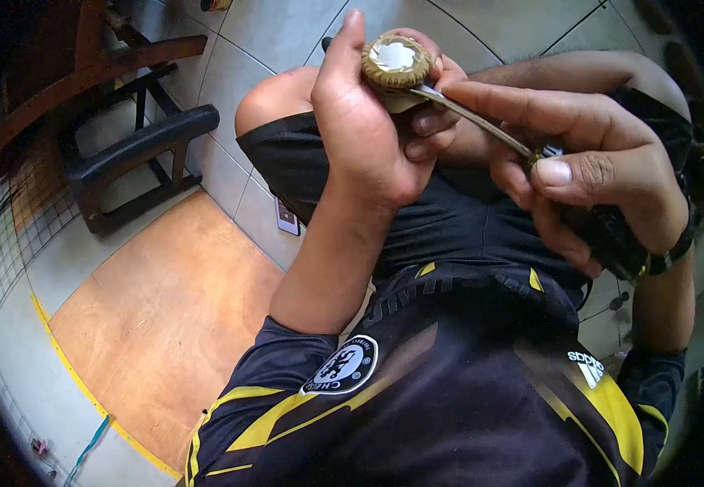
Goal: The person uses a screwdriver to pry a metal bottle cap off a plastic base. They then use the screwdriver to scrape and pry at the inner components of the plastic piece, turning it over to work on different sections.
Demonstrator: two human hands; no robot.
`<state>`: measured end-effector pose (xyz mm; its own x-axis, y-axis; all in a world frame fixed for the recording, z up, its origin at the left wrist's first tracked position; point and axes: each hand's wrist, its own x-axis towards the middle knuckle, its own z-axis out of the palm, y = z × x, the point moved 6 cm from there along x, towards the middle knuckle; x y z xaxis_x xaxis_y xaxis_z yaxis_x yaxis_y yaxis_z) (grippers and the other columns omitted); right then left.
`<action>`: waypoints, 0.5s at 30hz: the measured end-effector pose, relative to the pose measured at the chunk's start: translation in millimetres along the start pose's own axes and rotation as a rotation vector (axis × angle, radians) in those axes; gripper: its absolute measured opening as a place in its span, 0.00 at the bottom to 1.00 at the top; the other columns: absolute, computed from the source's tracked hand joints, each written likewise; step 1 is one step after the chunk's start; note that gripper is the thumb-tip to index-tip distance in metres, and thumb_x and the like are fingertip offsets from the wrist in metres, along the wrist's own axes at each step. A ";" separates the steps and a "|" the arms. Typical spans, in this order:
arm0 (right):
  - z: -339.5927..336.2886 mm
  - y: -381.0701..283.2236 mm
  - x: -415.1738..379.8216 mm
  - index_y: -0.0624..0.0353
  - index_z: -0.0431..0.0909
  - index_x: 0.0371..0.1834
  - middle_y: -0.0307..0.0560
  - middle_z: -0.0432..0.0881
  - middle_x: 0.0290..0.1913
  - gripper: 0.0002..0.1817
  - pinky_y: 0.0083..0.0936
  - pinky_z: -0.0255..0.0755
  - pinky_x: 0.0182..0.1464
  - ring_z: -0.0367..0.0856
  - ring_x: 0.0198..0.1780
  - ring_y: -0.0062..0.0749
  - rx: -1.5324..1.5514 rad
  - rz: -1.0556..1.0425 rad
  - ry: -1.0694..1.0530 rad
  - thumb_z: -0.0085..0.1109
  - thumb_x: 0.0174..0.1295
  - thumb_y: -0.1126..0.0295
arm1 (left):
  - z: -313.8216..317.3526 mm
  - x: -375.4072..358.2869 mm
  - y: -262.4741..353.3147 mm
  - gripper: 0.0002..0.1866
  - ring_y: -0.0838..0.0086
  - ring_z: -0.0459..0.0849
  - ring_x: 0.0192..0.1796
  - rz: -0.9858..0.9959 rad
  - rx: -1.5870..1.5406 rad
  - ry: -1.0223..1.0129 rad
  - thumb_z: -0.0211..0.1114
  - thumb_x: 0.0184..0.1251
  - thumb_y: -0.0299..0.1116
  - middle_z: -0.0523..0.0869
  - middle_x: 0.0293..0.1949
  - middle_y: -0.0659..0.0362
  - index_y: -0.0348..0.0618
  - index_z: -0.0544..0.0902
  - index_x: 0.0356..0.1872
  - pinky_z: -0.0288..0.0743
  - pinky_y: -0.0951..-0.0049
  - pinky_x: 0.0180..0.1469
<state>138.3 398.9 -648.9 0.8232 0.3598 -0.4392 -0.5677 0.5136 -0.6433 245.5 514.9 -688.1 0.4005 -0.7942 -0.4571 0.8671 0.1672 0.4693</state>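
My left hand (pixel 360 142) is raised above my lap, its fingers closed around a small round brownish piece (pixel 375 79) with a ridged, notched rim and a bright white top. In my right hand (pixel 612 166) is a slim hand tool with a metal shaft (pixel 486 123). The thumb presses near the shaft's base, and the index finger stretches along it. The shaft slants up to the left, its end meeting or lying close to the lower edge of the round piece. The exact contact is hard to see, and my palm hides the tool's handle.
Bent legs in black shorts (pixel 449 231) lie under the hands. On the tiled floor to the left lies a wooden board (pixel 173 316). Dark furniture with a black padded bar (pixel 153 142) stands at upper left. A phone-like object (pixel 288 217) is by the left leg.
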 end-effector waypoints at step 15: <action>18.5 4.1 -0.9 0.70 0.58 0.79 0.49 0.78 0.35 0.44 0.13 0.70 0.15 0.75 0.14 0.21 0.186 -0.074 0.099 0.64 0.60 0.66 | 10.4 -8.7 17.0 0.25 0.66 0.81 0.30 -0.155 -0.114 -0.034 0.46 0.78 0.49 0.82 0.34 0.48 0.34 0.80 0.36 0.75 0.74 0.24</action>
<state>135.1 415.1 -639.5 0.8541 0.2418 -0.4605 -0.4892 0.6742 -0.5533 253.7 518.6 -668.3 0.2514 -0.8343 -0.4907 0.9463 0.1055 0.3055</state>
